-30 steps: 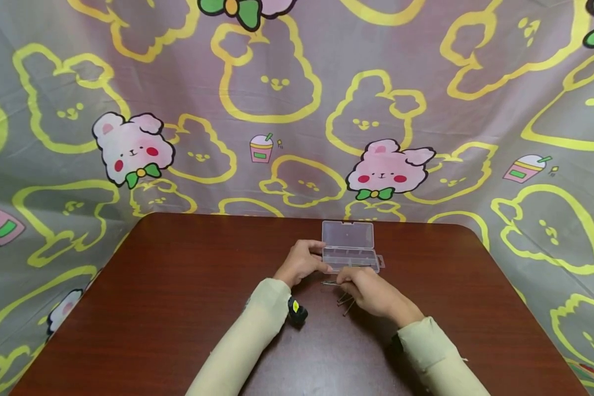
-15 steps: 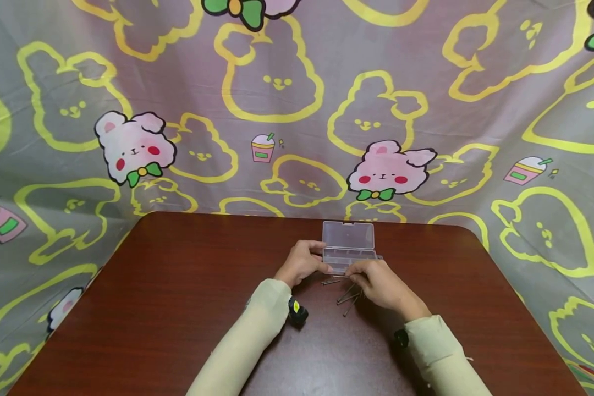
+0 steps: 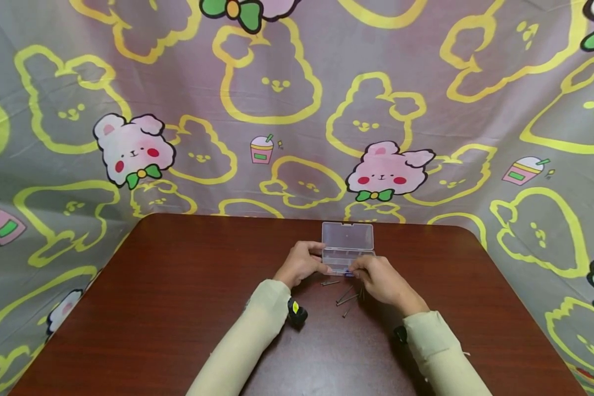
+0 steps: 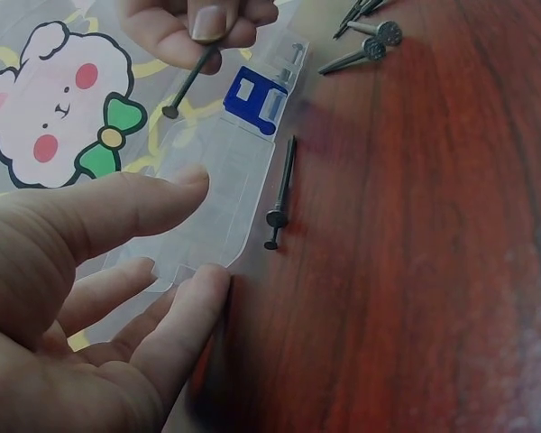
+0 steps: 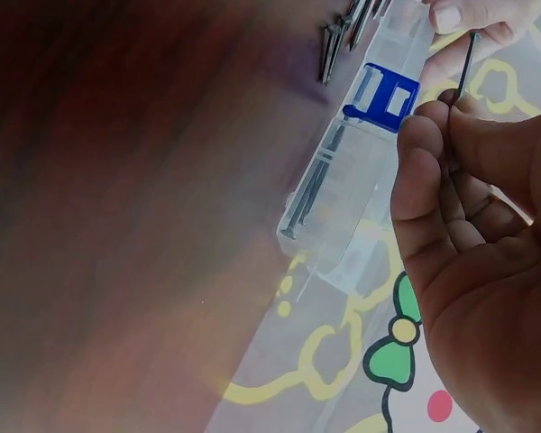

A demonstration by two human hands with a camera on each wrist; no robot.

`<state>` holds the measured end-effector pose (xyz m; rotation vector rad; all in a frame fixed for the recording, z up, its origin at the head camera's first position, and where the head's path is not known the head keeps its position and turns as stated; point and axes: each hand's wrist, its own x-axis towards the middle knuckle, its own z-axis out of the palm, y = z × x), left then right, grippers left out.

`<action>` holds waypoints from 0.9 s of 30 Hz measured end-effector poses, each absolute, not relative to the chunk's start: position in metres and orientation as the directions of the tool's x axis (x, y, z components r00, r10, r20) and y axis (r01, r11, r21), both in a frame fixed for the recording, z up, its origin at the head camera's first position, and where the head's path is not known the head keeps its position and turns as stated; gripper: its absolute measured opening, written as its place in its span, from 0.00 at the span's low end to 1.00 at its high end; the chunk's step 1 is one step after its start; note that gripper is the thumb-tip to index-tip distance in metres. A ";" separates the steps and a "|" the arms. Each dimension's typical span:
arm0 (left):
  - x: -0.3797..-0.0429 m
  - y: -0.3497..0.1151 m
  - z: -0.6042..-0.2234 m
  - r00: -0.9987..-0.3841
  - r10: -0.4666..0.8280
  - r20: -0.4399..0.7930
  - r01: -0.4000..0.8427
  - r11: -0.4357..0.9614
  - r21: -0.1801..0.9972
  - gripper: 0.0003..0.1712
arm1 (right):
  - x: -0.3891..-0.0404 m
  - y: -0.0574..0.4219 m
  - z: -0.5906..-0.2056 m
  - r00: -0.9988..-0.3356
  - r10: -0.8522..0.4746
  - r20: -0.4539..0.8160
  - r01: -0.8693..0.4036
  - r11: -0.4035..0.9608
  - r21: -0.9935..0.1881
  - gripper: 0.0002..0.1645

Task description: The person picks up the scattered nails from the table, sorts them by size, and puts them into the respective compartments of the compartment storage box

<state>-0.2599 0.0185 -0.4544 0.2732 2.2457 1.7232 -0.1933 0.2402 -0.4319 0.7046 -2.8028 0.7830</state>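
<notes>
A clear plastic compartment box (image 3: 347, 236) stands with its lid raised near the back of the table. My left hand (image 3: 301, 264) grips its left end, thumb and fingers around the corner in the left wrist view. Over the front compartments, my right hand (image 3: 383, 279) pinches a nail (image 4: 189, 83) between thumb and fingertips, its head sticking out toward the left hand. A few nails (image 5: 314, 185) lie inside the box's right front compartment. On the front wall is a blue label (image 4: 255, 99). The right hand hides the box's right end in the head view.
Several loose nails (image 3: 347, 300) lie on the brown table (image 3: 203, 264) in front of the box. Two more nails (image 4: 282, 194) lie close along its front edge. A patterned curtain (image 3: 287, 71) hangs behind the table.
My right hand has moved back from over the loose nails to the box's front compartments, carrying a nail. The blue label has come into view. My left hand stays on the box.
</notes>
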 end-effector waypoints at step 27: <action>-0.261 0.017 -0.456 -0.935 0.329 -0.128 -0.038 0.266 0.963 0.40 | -0.208 0.251 -0.433 -0.898 -0.333 0.289 -0.428 0.816 -0.389 0.09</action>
